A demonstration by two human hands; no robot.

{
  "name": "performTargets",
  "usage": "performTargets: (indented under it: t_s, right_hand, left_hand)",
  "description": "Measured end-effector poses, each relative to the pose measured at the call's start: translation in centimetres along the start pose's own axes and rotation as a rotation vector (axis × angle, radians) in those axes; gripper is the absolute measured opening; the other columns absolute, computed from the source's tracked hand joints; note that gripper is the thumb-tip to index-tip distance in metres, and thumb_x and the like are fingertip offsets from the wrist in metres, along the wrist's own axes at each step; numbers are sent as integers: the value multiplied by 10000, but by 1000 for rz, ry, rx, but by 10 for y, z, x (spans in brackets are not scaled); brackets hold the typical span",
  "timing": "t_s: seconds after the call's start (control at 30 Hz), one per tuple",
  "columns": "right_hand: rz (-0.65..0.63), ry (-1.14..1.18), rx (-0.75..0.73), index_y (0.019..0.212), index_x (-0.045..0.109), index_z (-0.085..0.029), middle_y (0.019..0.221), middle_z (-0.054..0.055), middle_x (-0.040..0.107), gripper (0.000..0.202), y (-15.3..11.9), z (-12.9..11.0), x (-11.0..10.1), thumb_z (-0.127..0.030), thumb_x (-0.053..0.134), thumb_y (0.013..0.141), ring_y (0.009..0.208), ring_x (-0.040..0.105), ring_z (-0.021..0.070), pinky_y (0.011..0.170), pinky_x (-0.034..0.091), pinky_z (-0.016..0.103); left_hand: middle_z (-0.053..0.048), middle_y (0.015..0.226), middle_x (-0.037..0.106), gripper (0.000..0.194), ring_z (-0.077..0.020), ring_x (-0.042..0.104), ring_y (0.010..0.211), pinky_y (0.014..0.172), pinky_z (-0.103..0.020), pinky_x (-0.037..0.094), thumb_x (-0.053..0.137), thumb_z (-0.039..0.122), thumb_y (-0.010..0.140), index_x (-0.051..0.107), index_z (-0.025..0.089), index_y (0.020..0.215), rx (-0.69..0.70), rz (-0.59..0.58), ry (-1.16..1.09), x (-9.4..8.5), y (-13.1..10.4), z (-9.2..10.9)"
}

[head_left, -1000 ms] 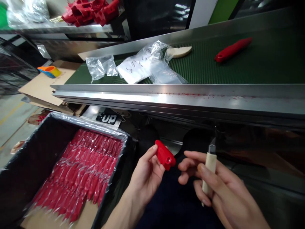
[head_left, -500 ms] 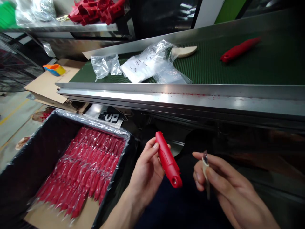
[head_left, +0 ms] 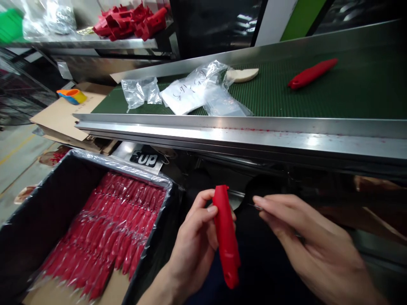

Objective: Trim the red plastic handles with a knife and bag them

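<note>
Red plastic handle [head_left: 226, 237] – held lengthwise in left hand [head_left: 199, 235], thumb and fingers closed round its upper part. Right hand [head_left: 305, 233], just apart: thumb and fingertips pinched on thin blade [head_left: 255, 206], remainder hidden. Leftward, lined box [head_left: 38, 216] with rows of bagged red pieces [head_left: 108, 224]. Beyond, green belt [head_left: 270, 99]: clear bags [head_left: 225, 101], cream piece [head_left: 243, 75], second red handle [head_left: 313, 74]. Farthest – red heap [head_left: 130, 21] on metal shelf [head_left: 127, 43].

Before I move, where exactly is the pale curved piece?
In the head view, the pale curved piece lies on the green belt, just right of the plastic bags and left of the loose red part.
</note>
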State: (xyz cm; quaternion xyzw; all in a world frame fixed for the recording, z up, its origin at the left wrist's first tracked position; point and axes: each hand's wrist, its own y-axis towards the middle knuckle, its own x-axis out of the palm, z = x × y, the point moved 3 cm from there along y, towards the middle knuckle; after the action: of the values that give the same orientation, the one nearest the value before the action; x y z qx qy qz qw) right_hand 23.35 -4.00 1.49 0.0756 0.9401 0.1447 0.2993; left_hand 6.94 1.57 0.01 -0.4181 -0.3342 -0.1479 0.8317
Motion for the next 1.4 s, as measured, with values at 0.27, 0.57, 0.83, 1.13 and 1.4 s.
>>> performTargets:
  t_s: [0.27,0.57,0.83,1.13,1.4]
  right_hand:
    - [-91,-206,-219,1272,591,-153,1126,96,592,434,25,-15,-5,24,517,882,1001,559,169,838,466,352]
    - [-85,-268,-303,1201,619,-112,1089,114,618,371,28,-18,-7,32,527,872,1005,560,200,803,447,381]
    - [-104,-286,-302,1218,607,-138,1101,109,622,401,29,-19,-8,26,522,862,1005,575,214,808,449,381]
    - [-125,-309,-321,1236,599,-128,1089,117,620,411,26,-18,-6,21,526,859,981,567,219,795,430,382]
    - [-169,-334,-372,1163,661,-146,1070,94,625,396,14,-24,2,7,491,840,937,541,213,788,400,371]
  left_hand:
    - [-17,888,585,203,-83,505,597,478,-177,423,415,273,934,597,192,970,-6,-28,71,8,-9,-3]
    - [-29,854,588,208,-95,478,566,445,-179,372,401,283,930,588,196,953,36,-49,100,9,-10,-2]
    - [-25,762,561,223,-96,444,547,461,-186,357,398,309,938,595,205,951,42,-98,127,10,-12,-1]
    - [-44,808,584,209,-89,474,534,451,-177,366,412,296,915,577,169,916,46,-12,151,10,-12,-1]
    - [-5,809,565,144,-76,480,539,463,-169,390,456,303,913,532,198,975,33,43,152,7,-9,7]
